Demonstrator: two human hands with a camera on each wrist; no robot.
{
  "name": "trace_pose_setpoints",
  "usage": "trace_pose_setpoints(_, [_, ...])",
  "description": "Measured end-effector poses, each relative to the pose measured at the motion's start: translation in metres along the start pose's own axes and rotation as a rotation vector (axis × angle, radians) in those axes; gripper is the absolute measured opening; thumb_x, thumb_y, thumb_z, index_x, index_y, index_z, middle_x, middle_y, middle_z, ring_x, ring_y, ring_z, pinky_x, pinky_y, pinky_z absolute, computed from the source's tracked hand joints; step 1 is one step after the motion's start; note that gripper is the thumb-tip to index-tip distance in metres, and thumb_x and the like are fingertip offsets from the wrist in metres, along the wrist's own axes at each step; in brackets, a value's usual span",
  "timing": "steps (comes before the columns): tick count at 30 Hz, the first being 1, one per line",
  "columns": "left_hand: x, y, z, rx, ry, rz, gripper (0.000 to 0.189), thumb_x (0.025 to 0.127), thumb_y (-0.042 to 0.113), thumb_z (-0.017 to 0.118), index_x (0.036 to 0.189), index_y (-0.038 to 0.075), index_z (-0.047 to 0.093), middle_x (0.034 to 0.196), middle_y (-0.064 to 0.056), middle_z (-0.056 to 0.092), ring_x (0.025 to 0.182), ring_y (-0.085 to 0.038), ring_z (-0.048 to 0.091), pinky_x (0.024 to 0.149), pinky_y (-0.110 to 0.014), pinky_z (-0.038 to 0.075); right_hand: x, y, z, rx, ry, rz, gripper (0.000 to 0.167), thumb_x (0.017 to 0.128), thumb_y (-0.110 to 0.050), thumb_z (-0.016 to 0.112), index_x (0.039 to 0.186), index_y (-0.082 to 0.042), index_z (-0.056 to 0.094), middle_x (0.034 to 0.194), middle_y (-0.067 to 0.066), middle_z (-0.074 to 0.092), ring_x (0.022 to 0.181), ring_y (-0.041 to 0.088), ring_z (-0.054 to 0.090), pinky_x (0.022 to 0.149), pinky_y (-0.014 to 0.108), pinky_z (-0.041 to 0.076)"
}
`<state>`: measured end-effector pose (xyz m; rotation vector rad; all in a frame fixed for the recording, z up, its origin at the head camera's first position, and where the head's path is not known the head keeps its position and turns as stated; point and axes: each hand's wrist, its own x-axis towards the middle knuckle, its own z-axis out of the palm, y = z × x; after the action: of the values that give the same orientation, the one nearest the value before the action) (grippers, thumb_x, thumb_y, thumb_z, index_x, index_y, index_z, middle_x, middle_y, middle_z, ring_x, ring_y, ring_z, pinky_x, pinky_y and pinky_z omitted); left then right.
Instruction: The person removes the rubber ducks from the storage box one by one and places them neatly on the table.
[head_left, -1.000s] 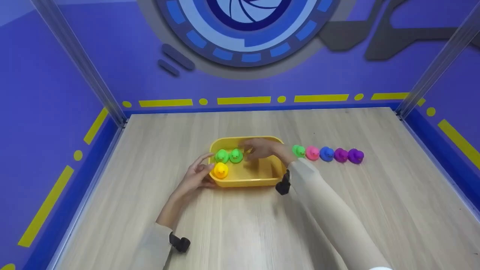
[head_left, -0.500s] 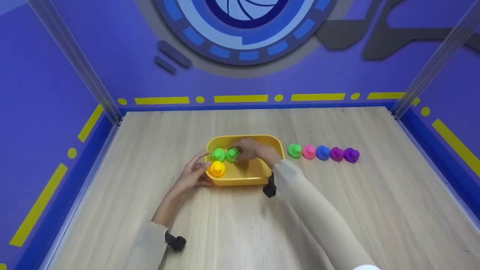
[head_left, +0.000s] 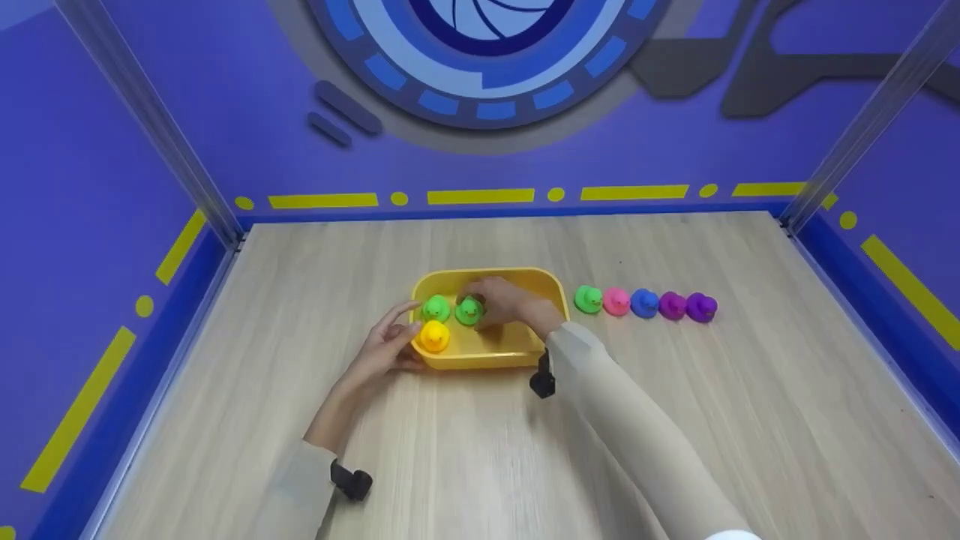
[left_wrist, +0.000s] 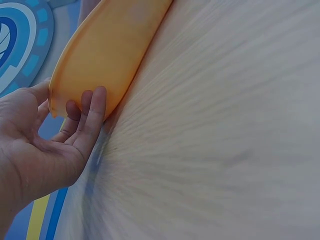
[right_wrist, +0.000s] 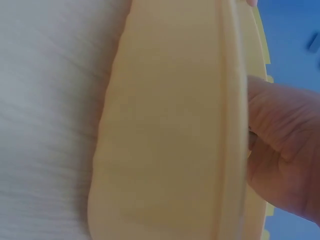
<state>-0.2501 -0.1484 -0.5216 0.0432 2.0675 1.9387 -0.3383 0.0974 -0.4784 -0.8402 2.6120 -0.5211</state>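
Note:
A yellow plastic basin (head_left: pixel 491 362) stands on the wooden table. My left hand (head_left: pixel 384 346) grips its left end, thumb at the rim; in the left wrist view the fingers (left_wrist: pixel 95 115) lie against the outer wall. Inside, my right hand (head_left: pixel 499 301) pinches a green rubber duck (head_left: pixel 469 312). A second green duck (head_left: pixel 436 309) sits to its left, with a yellow duck (head_left: pixel 434 337) in front. In the right wrist view the basin's wall (right_wrist: pixel 165 120) hides the fingertips of my right hand (right_wrist: pixel 285 145).
Right of the basin stands a row of rubber ducks: green (head_left: pixel 589 299), pink (head_left: pixel 617 301), blue (head_left: pixel 644 304) and two purple, one purple duck (head_left: pixel 702 307) at the end. Blue panels (head_left: pixel 480 169) enclose the table (head_left: pixel 480 450) at the back and sides.
My right hand has moved left inside the basin and taken hold of the right-hand green duck, which now sits slightly farther from the other green one. My left hand keeps its place.

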Motion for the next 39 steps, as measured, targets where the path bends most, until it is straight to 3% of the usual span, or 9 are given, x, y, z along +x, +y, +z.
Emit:
trace_pose_setpoints(12, [0.007,-0.001,0.004,-0.024,-0.013,-0.003,0.053,0.104,0.036,0.059,0.154,0.027,0.043,0.099,-0.006,0.056,0.077,-0.018,0.065,0.073,-0.036,0.065,0.0,0.011,0.002,0.009,0.028,0.028,0.045,0.087,-0.027,0.083,0.124,-0.012,0.063,0.123,0.008,0.066,0.113,0.026,0.058,0.109,0.042,0.05])
trace_pose_setpoints(20, [0.003,-0.001,0.003,-0.019,0.013,-0.012,0.05,0.104,0.037,0.06,0.151,0.03,0.046,0.099,-0.006,0.057,0.078,-0.019,0.064,0.073,-0.036,0.065,-0.003,0.011,0.002,-0.004,0.007,0.027,0.041,0.09,-0.022,0.08,0.126,-0.012,0.062,0.125,0.009,0.065,0.115,0.027,0.056,0.111,0.042,0.048])
trace_pose_setpoints(29, [-0.001,-0.002,0.002,-0.023,0.013,-0.009,0.05,0.103,0.037,0.06,0.151,0.03,0.047,0.098,-0.006,0.057,0.08,-0.02,0.065,0.076,-0.037,0.065,-0.017,0.014,-0.008,-0.05,-0.031,-0.022,0.04,0.089,-0.026,0.081,0.124,-0.012,0.067,0.121,0.007,0.069,0.106,0.024,0.061,0.102,0.039,0.054])
trace_pose_setpoints(39, [-0.002,-0.003,0.0,-0.033,-0.001,0.018,0.051,0.104,0.038,0.06,0.152,0.029,0.045,0.097,-0.005,0.057,0.081,-0.02,0.066,0.075,-0.037,0.065,-0.038,0.011,-0.027,-0.032,-0.032,-0.04,0.043,0.092,-0.026,0.079,0.13,-0.011,0.065,0.126,0.007,0.069,0.107,0.024,0.064,0.101,0.039,0.057])
